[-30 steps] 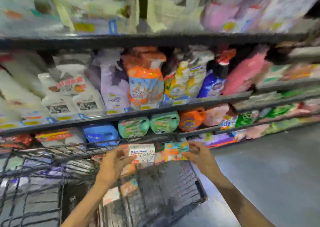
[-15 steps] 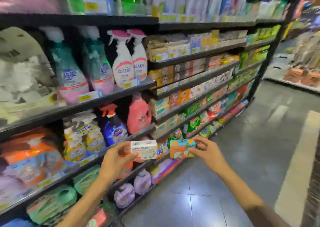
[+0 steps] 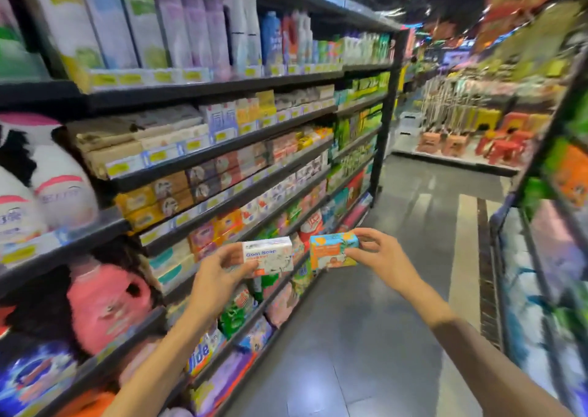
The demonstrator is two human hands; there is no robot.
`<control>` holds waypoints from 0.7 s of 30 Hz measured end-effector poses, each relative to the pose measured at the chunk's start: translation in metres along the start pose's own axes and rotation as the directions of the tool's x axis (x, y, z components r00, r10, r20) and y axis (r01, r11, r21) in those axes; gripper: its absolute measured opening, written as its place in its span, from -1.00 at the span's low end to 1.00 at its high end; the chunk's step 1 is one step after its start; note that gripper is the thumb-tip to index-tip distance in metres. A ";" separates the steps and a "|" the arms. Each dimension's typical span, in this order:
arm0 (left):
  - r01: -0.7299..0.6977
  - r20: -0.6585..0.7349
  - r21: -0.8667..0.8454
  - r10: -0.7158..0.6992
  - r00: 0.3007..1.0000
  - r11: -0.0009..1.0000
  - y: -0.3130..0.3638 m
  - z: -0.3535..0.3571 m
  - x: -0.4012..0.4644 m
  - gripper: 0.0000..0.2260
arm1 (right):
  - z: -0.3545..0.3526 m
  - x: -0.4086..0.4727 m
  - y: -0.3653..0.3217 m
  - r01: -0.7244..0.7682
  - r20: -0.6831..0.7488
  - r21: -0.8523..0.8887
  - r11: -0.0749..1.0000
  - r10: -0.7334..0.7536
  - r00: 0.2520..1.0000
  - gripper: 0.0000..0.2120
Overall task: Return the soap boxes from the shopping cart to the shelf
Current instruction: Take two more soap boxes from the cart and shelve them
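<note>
Between the two rows of shelves, in the aisle, I hold one soap box in each hand, both lifted in front of me and not yet on any shelf. My left hand (image 3: 219, 276) has its grip closed around the white goat soap box (image 3: 268, 256), thumb below and fingers behind it. My right hand (image 3: 380, 256) pinches the orange and blue soap box (image 3: 332, 251) by its right end. The two boxes are just beside each other, not touching. I judge this step as the carrying, with the shopping cart out of view. The soap shelf (image 3: 235, 200) with small boxes stands on my left, further along, so next I must find the matching rows and slide each box in upright.
</note>
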State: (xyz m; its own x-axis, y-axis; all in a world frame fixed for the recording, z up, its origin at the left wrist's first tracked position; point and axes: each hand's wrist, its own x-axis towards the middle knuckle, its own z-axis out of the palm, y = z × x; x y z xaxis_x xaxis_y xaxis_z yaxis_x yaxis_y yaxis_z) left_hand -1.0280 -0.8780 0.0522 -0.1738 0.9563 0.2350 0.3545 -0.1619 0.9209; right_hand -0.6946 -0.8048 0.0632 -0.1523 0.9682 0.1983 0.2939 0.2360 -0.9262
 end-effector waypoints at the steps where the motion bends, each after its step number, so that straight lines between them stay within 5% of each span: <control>1: -0.009 0.002 -0.006 0.009 1.000 1.000 0.003 0.011 0.018 -0.70 | -0.009 0.013 0.003 -0.004 -0.023 0.000 1.000 0.004 1.000 -0.66; 10: -0.111 0.015 -0.022 0.111 0.994 0.994 -0.008 0.068 0.191 -0.72 | -0.049 0.148 0.038 0.006 -0.123 0.011 1.000 -0.004 0.992 -0.68; 21: -0.032 -0.103 0.008 0.032 0.994 0.999 -0.045 0.074 0.357 -0.68 | -0.025 0.351 0.059 0.054 -0.012 0.027 0.998 -0.053 0.999 -0.65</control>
State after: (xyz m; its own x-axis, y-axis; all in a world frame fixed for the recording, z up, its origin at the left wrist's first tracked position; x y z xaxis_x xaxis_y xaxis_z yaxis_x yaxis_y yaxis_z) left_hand -1.0379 -0.5108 0.0721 -0.2562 0.9203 0.2956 0.3674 -0.1901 0.9104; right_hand -0.7072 -0.4489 0.0858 -0.1565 0.9552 0.2513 0.2597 0.2853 -0.9226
